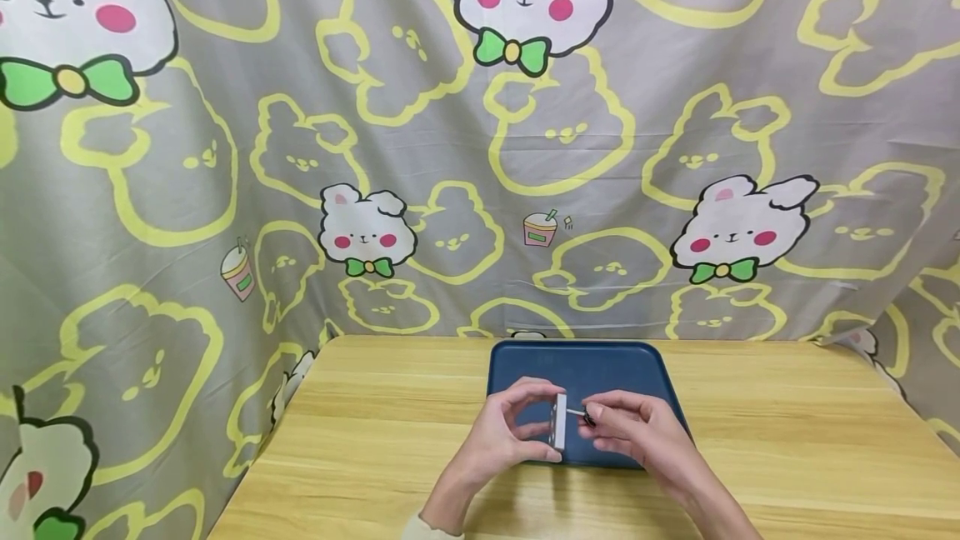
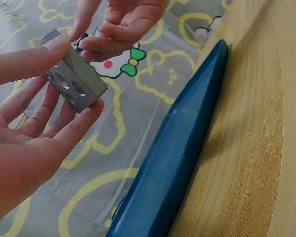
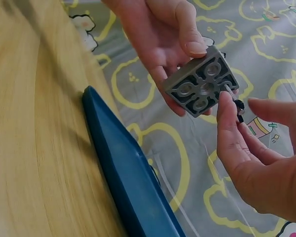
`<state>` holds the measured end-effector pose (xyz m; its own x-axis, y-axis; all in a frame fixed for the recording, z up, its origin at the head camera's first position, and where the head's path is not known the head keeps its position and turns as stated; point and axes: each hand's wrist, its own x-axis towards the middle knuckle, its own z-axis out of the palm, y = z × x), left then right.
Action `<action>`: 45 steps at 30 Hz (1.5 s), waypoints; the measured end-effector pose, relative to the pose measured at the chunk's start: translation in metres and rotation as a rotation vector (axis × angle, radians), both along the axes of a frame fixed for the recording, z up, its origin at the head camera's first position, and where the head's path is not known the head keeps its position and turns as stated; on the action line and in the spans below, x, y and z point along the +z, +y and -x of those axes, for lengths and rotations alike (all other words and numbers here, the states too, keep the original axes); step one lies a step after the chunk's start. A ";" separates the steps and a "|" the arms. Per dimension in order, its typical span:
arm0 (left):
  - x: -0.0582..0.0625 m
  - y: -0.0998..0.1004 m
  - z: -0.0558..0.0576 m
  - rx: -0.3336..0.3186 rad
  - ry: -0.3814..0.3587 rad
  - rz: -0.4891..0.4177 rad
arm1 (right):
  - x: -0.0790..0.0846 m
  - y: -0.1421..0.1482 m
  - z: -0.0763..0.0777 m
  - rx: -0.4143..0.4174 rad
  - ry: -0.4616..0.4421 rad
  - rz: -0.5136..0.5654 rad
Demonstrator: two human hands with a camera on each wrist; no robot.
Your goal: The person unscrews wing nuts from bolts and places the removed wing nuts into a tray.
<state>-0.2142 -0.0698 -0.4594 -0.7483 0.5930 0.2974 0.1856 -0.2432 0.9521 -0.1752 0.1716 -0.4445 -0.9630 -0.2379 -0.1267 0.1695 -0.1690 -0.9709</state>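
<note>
My left hand [image 1: 501,430] holds a square grey metal block [image 1: 559,422] on edge by its rim, thumb on one side and fingers on the other. The left wrist view shows several round holes in one face of the block [image 2: 74,81]; a ribbed face with round bosses shows in the right wrist view. My right hand [image 1: 637,427] has its fingers around the black head of a screw [image 3: 240,107]. The screw's threaded shank points at a corner of the ribbed face. Whether its tip sits inside a hole, I cannot tell.
Below the hands a dark blue tray [image 1: 600,365] lies on the light wooden table [image 1: 390,407]. A grey curtain [image 1: 465,148] with yellow outlines and white cartoon animals hangs behind the table and along its sides.
</note>
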 end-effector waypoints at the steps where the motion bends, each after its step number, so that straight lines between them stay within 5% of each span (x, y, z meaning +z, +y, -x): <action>1: 0.000 0.000 0.000 0.001 0.000 0.003 | 0.000 0.000 0.000 0.006 -0.002 0.005; 7: 0.000 0.000 -0.001 0.012 -0.012 0.031 | -0.002 0.000 0.000 -0.015 0.043 -0.049; 14: 0.000 0.000 -0.001 0.042 -0.057 0.053 | -0.003 -0.009 -0.004 -0.141 0.266 -0.245; 36: -0.003 -0.006 0.002 -0.024 -0.122 -0.071 | -0.018 -0.020 0.003 -0.383 1.377 -0.596; 40: -0.005 -0.006 0.002 -0.032 -0.124 -0.086 | -0.019 -0.021 0.006 -0.397 1.438 -0.611; 45: -0.005 -0.006 0.002 -0.017 -0.126 -0.089 | -0.017 -0.022 0.004 -0.390 1.355 -0.581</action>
<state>-0.2165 -0.0756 -0.4641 -0.7732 0.5812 0.2536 0.0609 -0.3300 0.9420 -0.1793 0.1498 -0.4614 -0.4155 -0.1796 0.8917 -0.8382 0.4564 -0.2987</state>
